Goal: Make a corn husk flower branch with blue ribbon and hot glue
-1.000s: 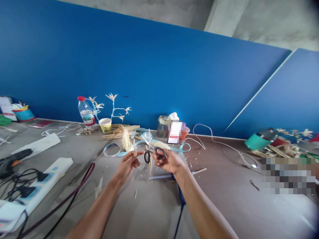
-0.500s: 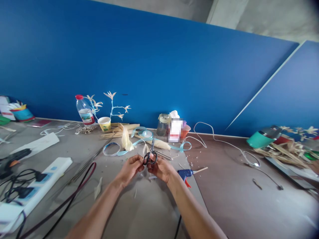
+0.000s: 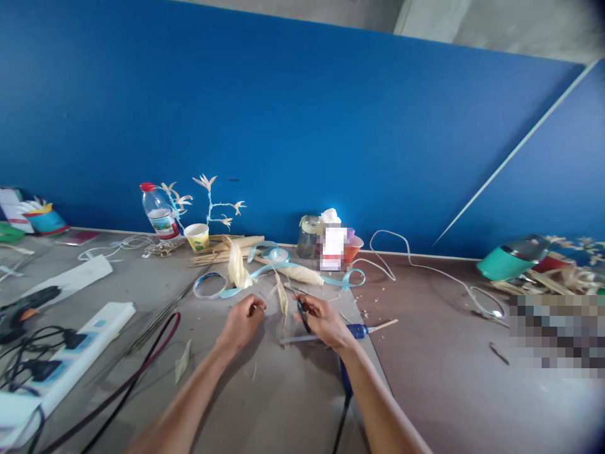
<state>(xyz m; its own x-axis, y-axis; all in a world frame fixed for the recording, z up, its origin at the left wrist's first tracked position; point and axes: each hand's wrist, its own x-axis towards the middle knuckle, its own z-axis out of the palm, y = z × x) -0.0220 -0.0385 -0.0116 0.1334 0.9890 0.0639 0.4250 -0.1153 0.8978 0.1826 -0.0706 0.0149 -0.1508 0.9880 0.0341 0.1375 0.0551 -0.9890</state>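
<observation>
My right hand (image 3: 327, 320) is closed on a pair of dark-handled scissors (image 3: 303, 315). Apart from it, to the left, my left hand (image 3: 244, 320) has its fingers curled together; whatever they pinch, if anything, is too small to make out. Between the hands a dry husk strip (image 3: 282, 301) lies on the grey table, beside a thin pale stick (image 3: 297, 340). A blue glue gun (image 3: 358, 331) is partly covered by my right wrist. Beyond my left hand stands a pale folded husk (image 3: 239, 265) near a light blue ribbon (image 3: 265, 268).
A yellow paper cup (image 3: 197, 238) with husk flowers stands by a plastic bottle (image 3: 161, 217). At the left are a power strip (image 3: 89, 353) and a black glue gun (image 3: 28, 309). A glass jar (image 3: 309, 239) and a teal container (image 3: 505, 260) stand along the blue partition (image 3: 302, 126).
My hands have moved apart. The right hand has carried the scissors right and turned them; the left hand has drawn back left.
</observation>
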